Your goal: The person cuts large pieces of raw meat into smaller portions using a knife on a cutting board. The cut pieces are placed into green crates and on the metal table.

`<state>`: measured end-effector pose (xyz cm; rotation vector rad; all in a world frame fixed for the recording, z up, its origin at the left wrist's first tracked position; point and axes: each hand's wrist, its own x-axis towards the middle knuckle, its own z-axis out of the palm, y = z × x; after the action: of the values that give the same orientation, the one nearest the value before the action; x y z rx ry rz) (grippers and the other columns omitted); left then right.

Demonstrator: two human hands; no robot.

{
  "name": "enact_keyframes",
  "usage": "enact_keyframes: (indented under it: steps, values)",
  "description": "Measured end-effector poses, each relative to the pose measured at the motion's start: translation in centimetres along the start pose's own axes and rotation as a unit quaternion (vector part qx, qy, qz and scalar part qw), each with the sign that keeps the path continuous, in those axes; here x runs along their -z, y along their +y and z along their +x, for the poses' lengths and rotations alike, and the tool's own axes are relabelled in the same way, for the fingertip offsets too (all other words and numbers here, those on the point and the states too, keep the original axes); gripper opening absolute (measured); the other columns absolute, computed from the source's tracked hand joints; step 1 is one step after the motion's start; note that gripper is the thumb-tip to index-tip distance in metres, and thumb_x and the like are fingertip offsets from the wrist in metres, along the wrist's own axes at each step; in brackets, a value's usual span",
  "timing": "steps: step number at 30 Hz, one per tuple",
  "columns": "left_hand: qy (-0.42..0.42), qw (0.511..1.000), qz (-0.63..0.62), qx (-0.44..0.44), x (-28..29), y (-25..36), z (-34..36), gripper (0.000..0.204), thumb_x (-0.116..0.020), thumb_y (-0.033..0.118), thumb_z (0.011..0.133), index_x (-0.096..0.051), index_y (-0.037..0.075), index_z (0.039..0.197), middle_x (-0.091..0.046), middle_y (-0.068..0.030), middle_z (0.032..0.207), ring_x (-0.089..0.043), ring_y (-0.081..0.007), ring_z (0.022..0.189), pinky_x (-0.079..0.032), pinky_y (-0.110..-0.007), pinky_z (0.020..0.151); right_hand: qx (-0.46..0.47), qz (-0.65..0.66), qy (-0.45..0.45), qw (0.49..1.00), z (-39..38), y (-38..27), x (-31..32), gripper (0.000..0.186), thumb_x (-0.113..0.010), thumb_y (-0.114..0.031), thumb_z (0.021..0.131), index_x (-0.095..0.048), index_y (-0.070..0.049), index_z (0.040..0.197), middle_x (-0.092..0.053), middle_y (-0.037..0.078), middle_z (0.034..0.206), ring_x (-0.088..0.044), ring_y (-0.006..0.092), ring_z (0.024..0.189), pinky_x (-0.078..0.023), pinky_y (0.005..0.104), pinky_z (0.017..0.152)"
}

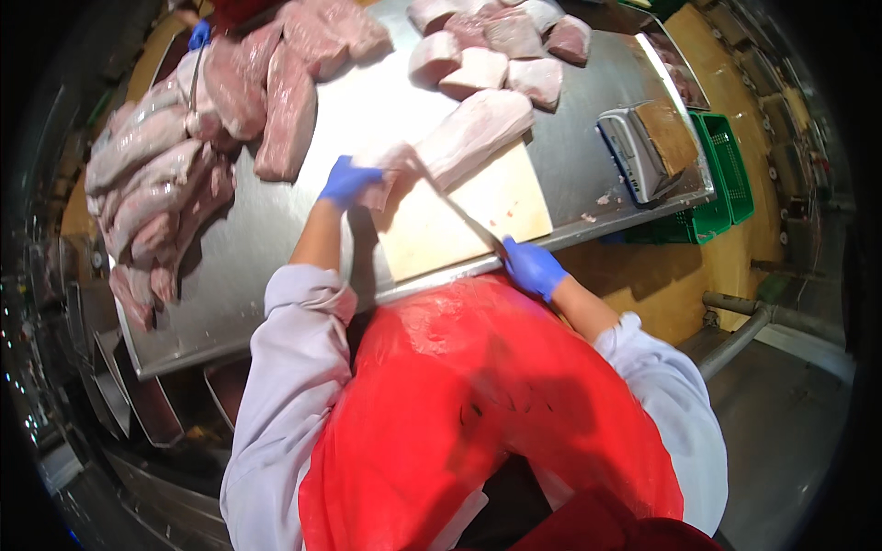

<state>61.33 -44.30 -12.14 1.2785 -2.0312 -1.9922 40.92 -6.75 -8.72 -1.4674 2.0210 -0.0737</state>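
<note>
A long pale pink piece of meat lies across a white cutting board at the edge of the steel table. My left hand, in a blue glove, grips the near left end portion of meat. In my right hand, also blue-gloved, is the handle of a long knife. Its blade slants up and left to the meat, between the end portion and the longer piece; whether the two are fully parted I cannot tell. Small meat scraps dot the board near the knife.
A heap of long meat pieces covers the table's left side. Several cut chunks sit at the back. On the right stands a scale, with green crates beyond the table edge. Another person's blue-gloved hand shows at far left.
</note>
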Motion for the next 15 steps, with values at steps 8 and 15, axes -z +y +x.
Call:
enact_keyframes:
  steps: [8,15]
  values:
    - [-0.068,0.9,-0.383,-0.197,-6.2,16.1,7.4,0.048,-0.073,0.022,0.09,-0.054,0.005,0.131,-0.064,-0.0051,0.115,-0.065,-0.0231,0.107,-0.059,-0.041,0.087,-0.086,0.267,0.148,0.948,-10.8,10.3,1.4,0.024,-0.053,-0.022,0.099,-0.049,0.0,0.108,-0.068,0.022,0.079,-0.067,0.0425,0.07,-0.052,0.0488,0.065]
    - [0.146,0.822,0.541,-0.1,-20.6,11.7,5.8,0.124,-0.09,0.056,0.057,-0.031,-0.003,0.148,-0.052,-0.0275,0.137,-0.057,-0.0452,0.123,-0.047,-0.049,0.103,-0.103,0.459,0.222,0.854,-10.3,13.6,1.4,0.017,-0.053,-0.016,0.102,-0.048,-0.001,0.108,-0.063,0.011,0.068,-0.061,0.0176,0.05,-0.048,0.0313,0.044]
